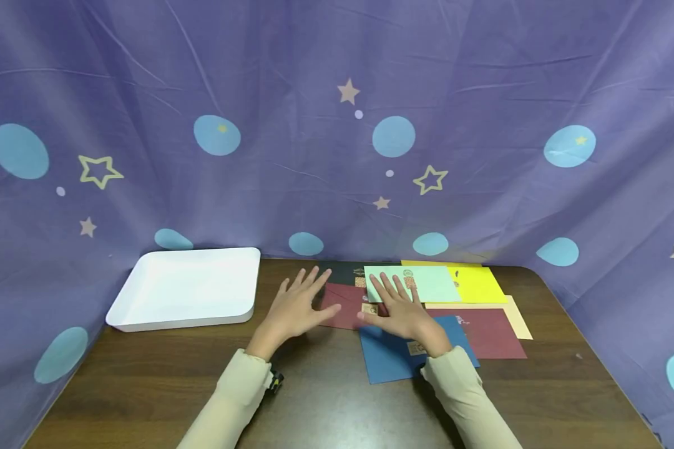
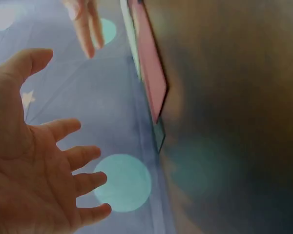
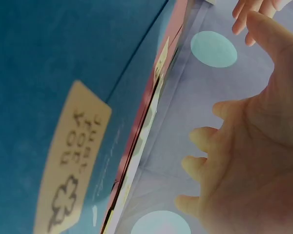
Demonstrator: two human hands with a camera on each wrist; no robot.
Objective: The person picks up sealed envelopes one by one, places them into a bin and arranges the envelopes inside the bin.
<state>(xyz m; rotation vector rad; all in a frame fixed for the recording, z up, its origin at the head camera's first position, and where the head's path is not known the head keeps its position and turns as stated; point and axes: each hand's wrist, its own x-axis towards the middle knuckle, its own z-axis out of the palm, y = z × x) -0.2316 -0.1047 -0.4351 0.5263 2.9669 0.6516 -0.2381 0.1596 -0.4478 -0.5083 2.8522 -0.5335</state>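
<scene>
Both hands hover above the table with fingers spread and nothing in them. My left hand is nearest the left edge of a dark red envelope; in the left wrist view its palm and fingers show bare. My right hand is over a blue envelope and a mint green envelope. A sticker with a clover and the words "just for you" is on the blue envelope. Around them lie a black envelope, a yellow one, a second dark red one and a cream one, partly overlapping.
A white shallow tray stands at the back left of the brown wooden table. Behind the table hangs a purple curtain with stars and light blue spots, close to the table's back edge.
</scene>
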